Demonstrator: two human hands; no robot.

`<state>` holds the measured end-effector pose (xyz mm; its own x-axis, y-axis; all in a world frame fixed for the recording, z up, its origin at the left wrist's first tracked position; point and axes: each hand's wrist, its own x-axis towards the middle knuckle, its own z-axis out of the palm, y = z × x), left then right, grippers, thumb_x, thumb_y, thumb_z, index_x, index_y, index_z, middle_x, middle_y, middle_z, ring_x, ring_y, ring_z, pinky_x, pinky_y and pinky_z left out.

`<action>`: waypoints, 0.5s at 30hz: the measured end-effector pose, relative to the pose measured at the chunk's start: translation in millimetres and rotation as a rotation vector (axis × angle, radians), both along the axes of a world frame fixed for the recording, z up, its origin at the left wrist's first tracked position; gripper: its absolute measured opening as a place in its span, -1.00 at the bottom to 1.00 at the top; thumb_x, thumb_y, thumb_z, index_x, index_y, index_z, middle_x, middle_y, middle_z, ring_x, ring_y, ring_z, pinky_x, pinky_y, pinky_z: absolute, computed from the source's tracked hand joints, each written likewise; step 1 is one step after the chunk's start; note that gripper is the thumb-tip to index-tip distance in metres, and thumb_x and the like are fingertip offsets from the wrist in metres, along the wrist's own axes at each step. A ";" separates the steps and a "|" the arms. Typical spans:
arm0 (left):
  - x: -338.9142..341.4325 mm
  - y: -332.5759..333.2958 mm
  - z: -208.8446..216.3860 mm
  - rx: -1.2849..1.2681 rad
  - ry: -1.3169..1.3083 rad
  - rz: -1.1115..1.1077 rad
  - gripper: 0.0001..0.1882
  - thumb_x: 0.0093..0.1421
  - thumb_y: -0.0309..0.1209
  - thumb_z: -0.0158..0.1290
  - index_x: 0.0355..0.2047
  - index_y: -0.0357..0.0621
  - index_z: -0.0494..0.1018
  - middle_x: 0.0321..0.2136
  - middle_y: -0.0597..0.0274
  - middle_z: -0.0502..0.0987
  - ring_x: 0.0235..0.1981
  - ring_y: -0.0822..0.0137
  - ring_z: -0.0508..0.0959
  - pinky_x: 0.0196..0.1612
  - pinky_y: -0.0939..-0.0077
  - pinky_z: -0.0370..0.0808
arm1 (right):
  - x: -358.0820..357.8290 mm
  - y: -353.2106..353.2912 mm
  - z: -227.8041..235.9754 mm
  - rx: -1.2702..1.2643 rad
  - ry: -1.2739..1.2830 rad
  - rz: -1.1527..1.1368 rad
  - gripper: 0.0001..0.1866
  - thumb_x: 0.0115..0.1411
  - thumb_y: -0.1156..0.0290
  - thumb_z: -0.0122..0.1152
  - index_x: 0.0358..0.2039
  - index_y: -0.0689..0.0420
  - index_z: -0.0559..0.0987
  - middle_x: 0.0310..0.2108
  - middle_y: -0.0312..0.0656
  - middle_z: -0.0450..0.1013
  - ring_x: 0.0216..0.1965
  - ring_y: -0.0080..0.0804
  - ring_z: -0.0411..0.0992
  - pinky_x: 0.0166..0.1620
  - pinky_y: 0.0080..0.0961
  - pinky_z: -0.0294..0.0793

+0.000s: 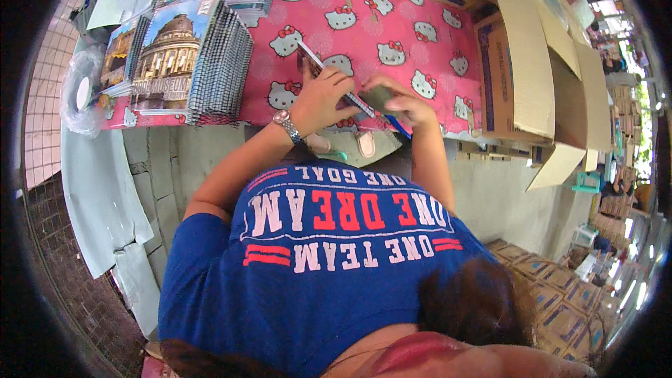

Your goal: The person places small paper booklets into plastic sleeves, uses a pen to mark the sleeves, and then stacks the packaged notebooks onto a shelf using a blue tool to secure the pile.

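Note:
My left hand (324, 100), with a metal-banded watch (287, 128) on its wrist, is closed around a spiral notebook (362, 105). The notebook is held tilted, nearly edge-on to view, over the front of the table; its cover is mostly hidden. My right hand (414, 110) pinches a small flat olive-grey piece (378, 98) against the notebook's near end. What that piece is made of, I cannot tell. A strip of blue shows at the notebook's lower end, under the right hand.
A pink cat-patterned cover (388, 28) lies on the table. Stacks of spiral notebooks (171, 56) stand at left, beside a clear plastic roll (82, 91). Open cardboard boxes (518, 63) with raised flaps are at right. More flat cartons (560, 294) lie lower right.

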<state>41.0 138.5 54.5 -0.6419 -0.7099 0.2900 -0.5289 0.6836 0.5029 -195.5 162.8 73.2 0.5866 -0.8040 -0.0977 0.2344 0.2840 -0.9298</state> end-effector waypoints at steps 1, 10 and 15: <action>0.8 -2.0 0.5 0.015 0.002 0.002 -0.55 -0.02 -0.08 0.27 -0.22 -0.03 0.43 -0.14 0.27 0.44 0.09 0.16 0.35 0.21 -0.47 -0.09 | 3.5 3.5 5.2 0.033 -0.276 -0.012 -0.38 -0.11 0.08 0.34 -0.04 0.13 0.48 -0.11 -0.23 0.34 0.00 -0.34 0.35 -0.08 -0.43 0.38; 29.9 -38.7 8.5 0.040 -0.111 0.043 -0.59 -0.07 -0.16 0.31 -0.23 0.07 0.45 -0.17 0.34 0.41 0.09 0.19 0.33 0.20 -0.35 0.00 | 10.0 -34.8 -4.2 -0.237 0.355 0.119 -0.41 -0.01 0.16 0.27 0.03 0.15 0.45 0.02 -0.22 0.29 0.06 -0.39 0.26 0.14 -0.46 0.21; 28.5 -35.7 4.0 0.017 -0.060 0.039 -0.61 -0.07 -0.17 0.30 -0.25 0.07 0.46 -0.19 0.36 0.42 0.05 0.21 0.35 0.17 -0.21 0.10 | 16.4 -26.3 -7.2 -0.009 -0.035 0.016 -0.38 -0.08 0.10 0.27 -0.02 0.18 0.47 0.00 -0.22 0.30 0.06 -0.39 0.29 0.16 -0.46 0.19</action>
